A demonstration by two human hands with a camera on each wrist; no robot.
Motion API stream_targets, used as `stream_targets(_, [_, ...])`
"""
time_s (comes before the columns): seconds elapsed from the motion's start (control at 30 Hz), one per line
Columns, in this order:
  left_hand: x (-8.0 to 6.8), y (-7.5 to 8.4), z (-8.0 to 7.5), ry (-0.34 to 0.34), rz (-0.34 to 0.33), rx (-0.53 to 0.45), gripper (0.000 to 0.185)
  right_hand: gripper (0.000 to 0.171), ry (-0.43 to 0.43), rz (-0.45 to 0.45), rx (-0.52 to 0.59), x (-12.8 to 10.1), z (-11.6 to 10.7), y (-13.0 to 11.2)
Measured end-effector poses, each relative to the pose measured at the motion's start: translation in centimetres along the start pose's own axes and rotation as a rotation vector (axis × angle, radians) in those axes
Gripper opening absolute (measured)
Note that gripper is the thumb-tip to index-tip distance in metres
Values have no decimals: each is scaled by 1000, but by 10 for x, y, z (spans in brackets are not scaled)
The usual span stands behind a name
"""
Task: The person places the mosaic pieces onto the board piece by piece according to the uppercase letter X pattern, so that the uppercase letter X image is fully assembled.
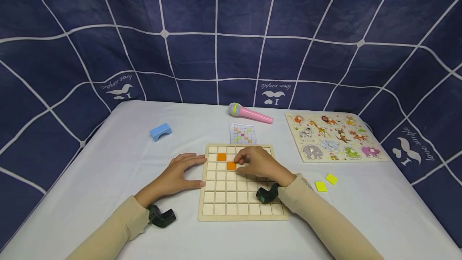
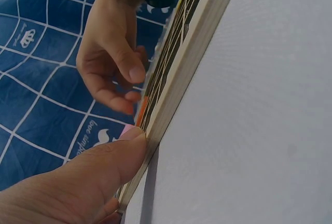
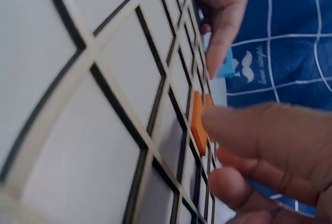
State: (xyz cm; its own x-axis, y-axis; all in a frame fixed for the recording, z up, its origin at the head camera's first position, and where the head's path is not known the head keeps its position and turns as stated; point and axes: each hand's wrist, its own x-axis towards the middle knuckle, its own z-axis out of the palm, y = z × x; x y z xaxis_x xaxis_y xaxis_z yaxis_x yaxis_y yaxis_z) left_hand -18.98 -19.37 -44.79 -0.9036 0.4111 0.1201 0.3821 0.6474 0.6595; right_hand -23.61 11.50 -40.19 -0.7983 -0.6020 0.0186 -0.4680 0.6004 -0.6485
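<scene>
The right hand (image 1: pixel 258 163) curled its fingers around an orange tile (image 1: pixel 231 165) on the grid board (image 1: pixel 242 212); the left hand (image 1: pixel 179 170), fingers relaxed, steadied its left edge. Seating the tile squarely seemed next.

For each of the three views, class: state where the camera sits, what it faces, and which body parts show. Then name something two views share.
Head: above, facing down at the grid board; left hand, right hand, sleeves.
Left wrist: low along the board's edge; thumb, opposite hand.
Right wrist: close over the cells; fingers beside an orange tile.
Shared: that tile.
</scene>
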Motion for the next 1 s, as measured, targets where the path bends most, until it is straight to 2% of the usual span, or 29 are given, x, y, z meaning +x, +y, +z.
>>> stream_targets(0.13, [0,0,0,0,-1,-3,75,17,-38,-48,100,-8,-8,9])
stream_targets(0.3, [0,0,0,-1,-4,-5,75,17,-58,-95,157,-20,-15,19])
stream_targets(0.73, [1,1,-1,-8,-6,-12,76,19,-11,-56,207,-53,-34,40])
stream_targets(1.0, [0,2,-1,-10,-7,-11,76,19,2,-100,247,-69,-43,57])
